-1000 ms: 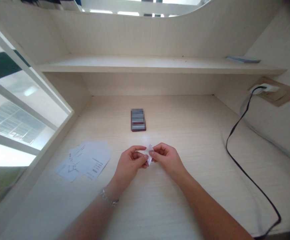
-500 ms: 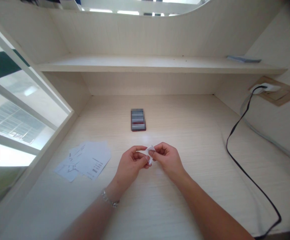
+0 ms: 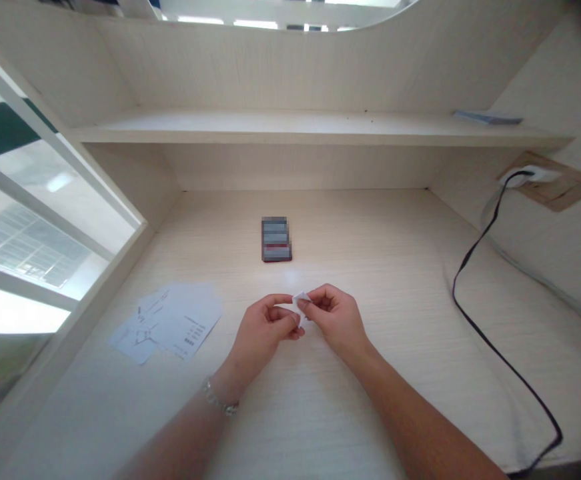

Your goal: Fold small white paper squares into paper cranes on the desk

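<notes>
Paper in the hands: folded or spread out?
Folded. The white paper is a small, angular piece between the left hand and right hand. Number of folds: cannot tell; it's partly covered.

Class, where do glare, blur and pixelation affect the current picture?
In the head view, glare whitens a window pane; pixelation covers the dark rectangular object; the top right corner blurs into darkness; the small folded paper looks soft.

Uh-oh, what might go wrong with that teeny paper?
The small white paper might tear or crease crookedly, since the left hand and right hand both pinch it by the fingertips. The printed papers lie near the left hand, so a sideways bump might slide them.
</notes>
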`<action>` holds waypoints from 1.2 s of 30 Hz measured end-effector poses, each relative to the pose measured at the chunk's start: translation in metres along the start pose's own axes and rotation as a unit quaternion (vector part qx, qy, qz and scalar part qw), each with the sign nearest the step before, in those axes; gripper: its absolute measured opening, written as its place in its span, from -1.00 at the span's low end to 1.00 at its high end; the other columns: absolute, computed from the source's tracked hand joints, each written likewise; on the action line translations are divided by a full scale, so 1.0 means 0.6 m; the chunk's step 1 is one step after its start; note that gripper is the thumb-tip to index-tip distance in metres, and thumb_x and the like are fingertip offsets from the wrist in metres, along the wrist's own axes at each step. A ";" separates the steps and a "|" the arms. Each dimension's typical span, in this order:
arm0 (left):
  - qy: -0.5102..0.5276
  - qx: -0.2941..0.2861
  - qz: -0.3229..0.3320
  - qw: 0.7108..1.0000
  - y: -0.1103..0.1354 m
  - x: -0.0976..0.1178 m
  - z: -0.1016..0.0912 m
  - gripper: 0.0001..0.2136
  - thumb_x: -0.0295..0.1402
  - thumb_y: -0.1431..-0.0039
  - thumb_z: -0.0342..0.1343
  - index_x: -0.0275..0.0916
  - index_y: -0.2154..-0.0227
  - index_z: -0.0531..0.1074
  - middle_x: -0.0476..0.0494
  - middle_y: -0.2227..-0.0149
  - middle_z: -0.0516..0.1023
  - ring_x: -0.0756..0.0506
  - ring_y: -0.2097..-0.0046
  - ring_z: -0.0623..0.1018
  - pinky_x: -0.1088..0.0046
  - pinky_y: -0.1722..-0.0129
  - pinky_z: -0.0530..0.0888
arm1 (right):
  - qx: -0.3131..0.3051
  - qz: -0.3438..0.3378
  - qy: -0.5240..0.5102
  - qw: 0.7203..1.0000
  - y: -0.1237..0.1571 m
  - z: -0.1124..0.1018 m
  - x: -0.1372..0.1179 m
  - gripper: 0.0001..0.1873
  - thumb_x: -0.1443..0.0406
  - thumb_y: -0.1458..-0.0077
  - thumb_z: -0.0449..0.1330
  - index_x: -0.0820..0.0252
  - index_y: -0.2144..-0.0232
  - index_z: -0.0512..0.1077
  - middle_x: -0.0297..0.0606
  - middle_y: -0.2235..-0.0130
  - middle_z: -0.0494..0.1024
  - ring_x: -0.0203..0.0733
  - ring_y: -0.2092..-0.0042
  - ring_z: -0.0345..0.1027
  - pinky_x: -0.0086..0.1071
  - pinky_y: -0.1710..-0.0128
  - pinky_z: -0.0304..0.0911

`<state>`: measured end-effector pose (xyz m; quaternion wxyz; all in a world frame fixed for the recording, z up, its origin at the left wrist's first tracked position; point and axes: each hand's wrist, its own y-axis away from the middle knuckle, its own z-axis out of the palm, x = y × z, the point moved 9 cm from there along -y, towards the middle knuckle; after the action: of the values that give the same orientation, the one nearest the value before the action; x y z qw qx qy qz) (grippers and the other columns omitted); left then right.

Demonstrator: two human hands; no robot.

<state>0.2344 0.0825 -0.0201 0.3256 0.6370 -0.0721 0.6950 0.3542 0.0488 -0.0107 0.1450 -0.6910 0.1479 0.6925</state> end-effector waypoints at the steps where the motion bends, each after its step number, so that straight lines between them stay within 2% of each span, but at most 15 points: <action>1: 0.001 -0.003 0.000 1.000 0.000 -0.001 0.001 -0.70 -0.48 0.08 0.16 -0.34 0.22 0.32 -0.03 0.54 0.48 0.00 0.50 0.51 0.48 0.43 0.45 | 0.000 -0.001 0.001 1.000 0.000 0.000 -0.001 -0.79 0.19 0.16 0.28 0.21 0.51 0.39 -0.31 0.52 0.46 -0.30 0.50 0.29 -0.43 0.52 0.20; 9: 0.014 -0.013 0.001 1.000 0.000 -0.006 0.001 -0.69 -0.42 0.07 0.17 -0.32 0.21 0.32 -0.04 0.52 0.49 -0.01 0.49 0.51 0.46 0.42 0.45 | 0.010 -0.007 0.017 1.000 -0.001 -0.005 -0.007 -0.79 0.18 0.13 0.26 0.21 0.49 0.40 -0.29 0.50 0.49 -0.27 0.48 0.32 -0.41 0.49 0.21; 19: -0.003 -0.003 -0.006 1.000 -0.002 -0.003 0.001 -0.71 -0.48 0.12 0.17 -0.33 0.25 0.37 -0.02 0.56 0.49 -0.01 0.50 0.51 0.47 0.42 0.45 | 0.006 -0.017 0.043 0.999 0.002 -0.002 -0.006 -0.80 0.17 0.11 0.24 0.19 0.47 0.41 -0.25 0.45 0.51 -0.23 0.44 0.35 -0.38 0.46 0.25; 28: 0.011 -0.039 0.008 0.999 0.001 0.002 0.008 -0.69 -0.44 0.07 0.16 -0.36 0.20 0.37 -0.05 0.51 0.50 0.00 0.46 0.51 0.48 0.38 0.44 | 0.006 -0.021 0.039 0.999 0.001 -0.004 -0.010 -0.79 0.17 0.12 0.25 0.21 0.47 0.42 -0.26 0.47 0.50 -0.25 0.46 0.34 -0.40 0.47 0.24; 36: 0.018 -0.018 -0.003 1.000 -0.003 -0.007 0.001 -0.65 -0.39 0.11 0.21 -0.33 0.20 0.36 -0.05 0.50 0.51 -0.01 0.48 0.52 0.44 0.39 0.45 | 0.020 -0.028 0.050 0.998 0.001 -0.009 -0.013 -0.78 0.16 0.11 0.25 0.20 0.48 0.42 -0.28 0.49 0.49 -0.27 0.48 0.32 -0.41 0.50 0.21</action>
<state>0.2356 0.0823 -0.0244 0.3402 0.6187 -0.0765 0.7040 0.3591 0.0459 -0.0028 0.1706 -0.7255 0.1499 0.6497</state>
